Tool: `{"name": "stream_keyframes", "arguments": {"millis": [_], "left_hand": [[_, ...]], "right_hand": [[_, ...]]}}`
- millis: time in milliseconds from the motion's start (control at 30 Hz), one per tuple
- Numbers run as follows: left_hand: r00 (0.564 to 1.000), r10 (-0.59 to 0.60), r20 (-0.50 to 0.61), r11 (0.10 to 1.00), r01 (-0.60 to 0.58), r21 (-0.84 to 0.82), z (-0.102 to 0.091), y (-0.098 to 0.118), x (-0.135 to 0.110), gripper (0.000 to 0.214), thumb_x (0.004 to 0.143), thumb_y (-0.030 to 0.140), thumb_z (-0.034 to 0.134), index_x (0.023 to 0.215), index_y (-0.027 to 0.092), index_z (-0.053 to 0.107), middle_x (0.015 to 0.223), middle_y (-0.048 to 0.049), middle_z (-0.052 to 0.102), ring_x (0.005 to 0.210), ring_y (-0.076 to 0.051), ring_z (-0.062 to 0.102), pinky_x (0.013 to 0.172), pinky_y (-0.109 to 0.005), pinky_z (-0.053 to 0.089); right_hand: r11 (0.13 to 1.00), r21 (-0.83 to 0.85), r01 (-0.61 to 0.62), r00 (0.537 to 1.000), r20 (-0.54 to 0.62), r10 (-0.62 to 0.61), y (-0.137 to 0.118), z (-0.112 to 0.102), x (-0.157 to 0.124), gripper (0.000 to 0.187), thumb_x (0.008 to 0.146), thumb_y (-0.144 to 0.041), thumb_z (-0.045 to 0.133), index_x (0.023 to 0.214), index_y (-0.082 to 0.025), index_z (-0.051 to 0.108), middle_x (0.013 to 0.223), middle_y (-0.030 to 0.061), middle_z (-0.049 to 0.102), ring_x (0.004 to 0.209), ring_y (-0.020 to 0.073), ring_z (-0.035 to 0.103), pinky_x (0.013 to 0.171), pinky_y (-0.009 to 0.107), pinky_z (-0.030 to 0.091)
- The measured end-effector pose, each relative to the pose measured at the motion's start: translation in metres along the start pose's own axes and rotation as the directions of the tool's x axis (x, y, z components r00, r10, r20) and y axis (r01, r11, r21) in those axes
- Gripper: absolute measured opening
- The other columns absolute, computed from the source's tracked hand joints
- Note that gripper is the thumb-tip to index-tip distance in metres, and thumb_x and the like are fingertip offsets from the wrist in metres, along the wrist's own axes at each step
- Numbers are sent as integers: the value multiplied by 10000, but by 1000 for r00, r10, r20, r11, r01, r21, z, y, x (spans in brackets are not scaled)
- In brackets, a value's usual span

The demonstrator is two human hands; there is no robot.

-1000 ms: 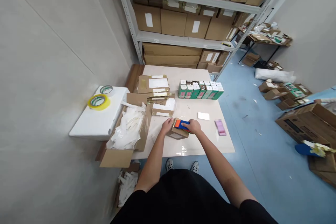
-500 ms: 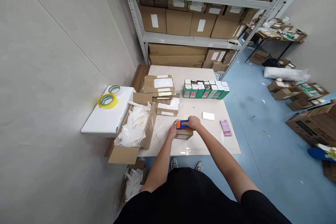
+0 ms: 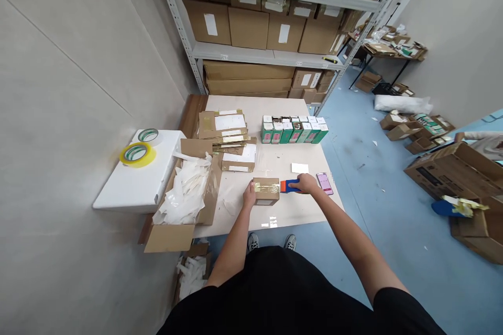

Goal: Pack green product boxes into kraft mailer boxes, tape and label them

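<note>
A small cardboard box (image 3: 266, 200) stands near the front of the table, with shiny clear tape running across its top. My left hand (image 3: 249, 194) grips the box at its left side. In my right hand (image 3: 306, 183) is a blue and orange tape dispenser (image 3: 291, 186), just off the box's right edge. A phone (image 3: 325, 183) with a pink screen lies to the right of that hand. Behind the dispenser rests a white card or small flat box (image 3: 299, 168).
Green and white boxes (image 3: 293, 132) stand in rows at the back right. Flattened cartons (image 3: 222, 124) are stacked at the left, beside an open carton of white packing material (image 3: 184, 188). Tape rolls (image 3: 137, 154) lie on a white surface. Shelving (image 3: 251, 53) stands behind.
My right hand has drawn the tape dispenser rightward from the box's top left to beyond its right edge, and tape now covers the top. My left hand stays at the box.
</note>
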State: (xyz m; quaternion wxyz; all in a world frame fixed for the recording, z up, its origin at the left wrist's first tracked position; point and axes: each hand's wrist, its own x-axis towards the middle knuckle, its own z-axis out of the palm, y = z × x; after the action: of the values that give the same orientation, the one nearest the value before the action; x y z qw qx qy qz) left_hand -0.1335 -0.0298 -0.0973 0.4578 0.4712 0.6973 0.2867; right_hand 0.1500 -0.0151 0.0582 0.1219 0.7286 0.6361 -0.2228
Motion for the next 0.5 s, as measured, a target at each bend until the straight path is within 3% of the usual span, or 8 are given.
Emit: {"name": "stream_keyframes", "arguments": {"millis": [133, 333, 500], "left_hand": [[1000, -4, -9, 999, 4, 49, -2, 1, -1, 568, 1084, 437, 281, 1539, 198, 524, 1503, -77, 616, 1395, -242, 573, 1169, -354, 436], [1000, -3, 9, 996, 2, 89, -6, 7, -3, 558, 1096, 431, 254, 1459, 203, 611, 1374, -84, 711, 1302, -263, 643, 1100, -362, 494], [1000, -4, 4, 995, 4, 99, -7, 7, -2, 545, 1095, 415, 260, 1448, 209, 621, 1385, -78, 705, 1321, -269, 630, 1111, -372, 487]], "right_hand": [[1000, 28, -8, 1000, -8, 8, 9, 5, -6, 557, 802, -744, 711, 889, -197, 763, 955, 131, 776, 893, 272, 732, 641, 279, 450], [996, 31, -85, 996, -15, 86, 29, 10, -8, 533, 826, -710, 707, 902, -185, 758, 963, 146, 772, 883, 279, 733, 642, 288, 458], [991, -3, -137, 990, -31, 137, 15, 20, -9, 511, 838, -650, 728, 982, -161, 760, 997, 168, 766, 918, 284, 736, 684, 286, 490]]}}
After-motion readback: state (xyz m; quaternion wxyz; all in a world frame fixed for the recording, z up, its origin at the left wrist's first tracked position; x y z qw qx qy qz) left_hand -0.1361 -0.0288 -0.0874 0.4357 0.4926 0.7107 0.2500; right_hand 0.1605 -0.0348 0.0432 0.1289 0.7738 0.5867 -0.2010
